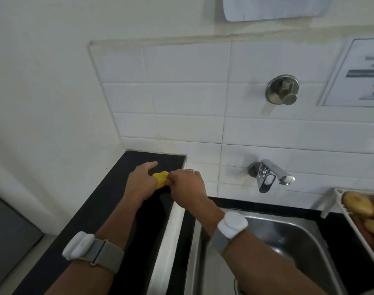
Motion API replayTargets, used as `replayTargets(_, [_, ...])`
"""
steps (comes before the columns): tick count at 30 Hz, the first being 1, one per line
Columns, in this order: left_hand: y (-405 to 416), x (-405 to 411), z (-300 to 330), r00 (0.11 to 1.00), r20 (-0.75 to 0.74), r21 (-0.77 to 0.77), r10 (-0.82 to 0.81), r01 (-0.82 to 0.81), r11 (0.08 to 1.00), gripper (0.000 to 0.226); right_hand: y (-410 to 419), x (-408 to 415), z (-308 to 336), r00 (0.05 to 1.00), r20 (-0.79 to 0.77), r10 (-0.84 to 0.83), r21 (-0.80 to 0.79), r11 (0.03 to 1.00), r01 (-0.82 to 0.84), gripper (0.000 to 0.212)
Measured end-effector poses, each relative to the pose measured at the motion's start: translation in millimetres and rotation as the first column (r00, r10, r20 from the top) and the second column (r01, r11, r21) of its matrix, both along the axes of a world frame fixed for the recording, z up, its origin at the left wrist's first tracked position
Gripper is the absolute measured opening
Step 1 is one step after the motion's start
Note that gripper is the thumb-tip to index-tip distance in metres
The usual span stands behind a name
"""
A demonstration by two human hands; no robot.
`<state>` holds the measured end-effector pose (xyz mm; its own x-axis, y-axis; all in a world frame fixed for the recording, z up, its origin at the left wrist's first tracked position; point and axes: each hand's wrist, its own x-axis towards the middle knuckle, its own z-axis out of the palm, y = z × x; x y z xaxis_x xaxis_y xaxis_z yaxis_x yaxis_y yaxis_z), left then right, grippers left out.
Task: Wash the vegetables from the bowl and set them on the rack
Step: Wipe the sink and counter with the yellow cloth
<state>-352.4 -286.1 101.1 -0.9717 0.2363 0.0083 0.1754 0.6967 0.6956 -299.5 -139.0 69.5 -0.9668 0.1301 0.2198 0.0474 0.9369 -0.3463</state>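
A small yellow thing [160, 177], soft-looking like a cloth or sponge, lies on the raised black counter [101, 209] at the left. My left hand [140, 182] and my right hand [186, 186] both grip it, one from each side. At the far right a white rack [339, 201] holds potatoes [357, 204] and carrots [366, 235]. The steel sink [292, 239] sits below my right forearm. The bowl is out of view.
A chrome tap [273, 174] sticks out of the tiled wall above the sink, with no water running. A round metal valve [282, 92] is higher on the wall. A poster [360, 75] hangs at the right, a white cloth [275, 7] at the top.
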Motion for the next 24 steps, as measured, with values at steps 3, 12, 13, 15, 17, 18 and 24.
replayTargets(3, [31,20,8,0.981,-0.006,-0.014,-0.196,0.196,0.98,0.051,32,43,-3,0.99,0.002,-0.14,-0.476,0.871,0.124,0.019])
replayTargets(12, [151,83,-40,0.821,0.181,-0.092,-0.542,0.563,0.821,0.026,118,169,-61,0.958,0.272,-0.097,-0.96,-0.096,0.262,0.03])
replayTargets(13, [161,90,-48,0.81,0.191,-0.116,-0.554,0.579,0.807,0.027,126,177,-69,0.947,0.304,-0.108,-0.95,-0.105,0.293,0.023])
replayTargets(15, [180,102,-67,0.8,0.209,-0.1,-0.562,0.589,0.802,0.031,142,189,-84,0.905,0.393,-0.165,-0.918,-0.128,0.375,0.022])
replayTargets(17, [196,110,-83,0.807,0.22,-0.091,-0.549,0.577,0.812,0.036,160,196,-99,0.846,0.491,-0.206,-0.871,-0.143,0.47,0.026])
replayTargets(18, [203,113,-90,0.809,0.225,-0.111,-0.542,0.575,0.811,0.037,169,198,-104,0.818,0.529,-0.227,-0.848,-0.144,0.509,0.029])
replayTargets(24, [236,117,-128,0.77,0.283,-0.132,-0.572,0.622,0.772,0.04,223,197,-134,0.685,0.604,-0.407,-0.746,0.015,0.666,0.028])
